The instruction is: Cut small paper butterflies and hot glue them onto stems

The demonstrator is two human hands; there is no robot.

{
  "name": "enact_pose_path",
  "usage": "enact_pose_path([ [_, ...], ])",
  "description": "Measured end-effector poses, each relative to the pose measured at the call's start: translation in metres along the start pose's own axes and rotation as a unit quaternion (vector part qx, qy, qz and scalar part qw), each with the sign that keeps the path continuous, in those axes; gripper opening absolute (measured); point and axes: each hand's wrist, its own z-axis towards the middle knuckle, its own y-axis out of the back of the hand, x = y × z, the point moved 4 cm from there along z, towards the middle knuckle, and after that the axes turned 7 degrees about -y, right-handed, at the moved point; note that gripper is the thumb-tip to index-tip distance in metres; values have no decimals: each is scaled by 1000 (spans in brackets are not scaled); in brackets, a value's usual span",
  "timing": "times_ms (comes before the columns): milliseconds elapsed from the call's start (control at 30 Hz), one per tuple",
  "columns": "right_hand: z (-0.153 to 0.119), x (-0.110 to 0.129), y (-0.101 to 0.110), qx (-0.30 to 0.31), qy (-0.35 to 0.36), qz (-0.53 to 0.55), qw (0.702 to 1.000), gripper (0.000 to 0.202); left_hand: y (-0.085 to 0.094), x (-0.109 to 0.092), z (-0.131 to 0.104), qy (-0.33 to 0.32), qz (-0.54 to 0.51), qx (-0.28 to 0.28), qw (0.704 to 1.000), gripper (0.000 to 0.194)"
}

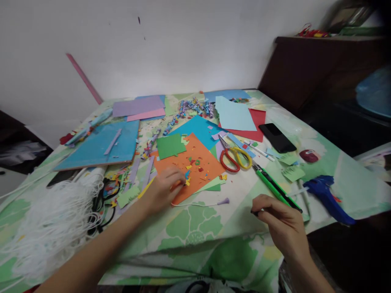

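My left hand [166, 188] rests at the left edge of an orange paper sheet [204, 156], its fingers closed beside small blue and yellow paper scraps [187, 177]. Whether it grips one is hidden. Over the tablecloth on the right, my right hand [282, 221] pinches a tiny dark thing [254, 212], too small to name. A white string [195, 204] with a purple paper tip [224, 201] lies between the hands. Scissors [233, 156] with red and yellow handles lie beyond, touching or close to a green box cutter [271, 182].
A blue glue gun [328, 197] and a black phone [277, 137] are at right. Tangled white string [55, 224] covers the left front, below a blue board [100, 146]. Rolled paper beads [195, 106] and coloured sheets [139, 106] lie near the wall.
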Motion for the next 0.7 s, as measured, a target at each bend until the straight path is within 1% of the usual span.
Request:
enact_pose_path([
  [67, 0, -4, 1, 3, 2, 14, 1000, 11, -3, -10, -7, -27, 21, -10, 999, 15],
  [133, 0, -8, 2, 7, -1, 25, 1000, 11, -6, -16, -13, -39, 43, -24, 998, 14],
  [200, 0, -11, 3, -2, -12, 36, 999, 13, -7, -17, -19, -37, 51, -35, 997, 13],
  [300, -1, -12, 5, -26, -22, 40, 999, 17, -7, -17, -28, -16, 45, -37, 998, 13],
  [367, -1, -10, 4, -33, -20, 32, 999, 17, -6, -19, -32, -9, 41, -42, 998, 13],
  [433, 0, -5, 0, -32, -25, 20, 999, 13, -7, -24, -36, -16, 46, -53, 997, 13],
  [500, 1, 1, -7, -14, -30, 5, 999, 6, -8, -30, -39, -31, 61, -66, 996, 14],
  [533, 2, 4, -12, 3, -29, -5, 1000, 6, -9, -33, -40, -37, 68, -73, 994, 15],
  [600, 3, 9, -23, 39, -26, -26, 999, 9, -10, -38, -41, -41, 78, -92, 992, 17],
  [700, 4, 12, -44, 88, -46, -26, 995, 14, -11, -44, -41, -44, 89, -145, 985, 18],
])
